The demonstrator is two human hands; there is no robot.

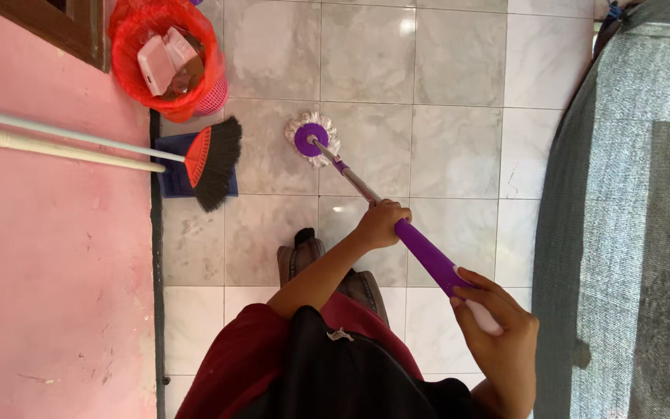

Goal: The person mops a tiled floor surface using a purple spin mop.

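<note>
Purple-handled spin mop (422, 248) with a silver metal shaft and a round white-fringed head. Grip: the right hand (502, 341) is clenched round the top end of the purple handle, and the left hand (382, 223) is clenched lower down, where the purple sleeve meets the metal shaft.

Position: the mop head (312, 140) rests flat on the pale grey marbled floor tiles (451, 147), ahead of the person's dark shoe (300, 260).

Axis: the long axis runs diagonally, from the right hand near the body down and away to the left. The head end points toward the pink wall (56, 271).

Step, as judged: a mopping stroke over the tiles, with the head at the far reach. A further stroke would need both hands kept closed and the head kept flat on the floor.

Surroundings: an orange-and-black broom (212, 161) leans from the wall just left of the mop head, over a dark blue dustpan (170, 182). A pink basket bin with a red bag (164, 54) stands beyond. A grey woven mat (630, 233) lies well apart on the right.
</note>
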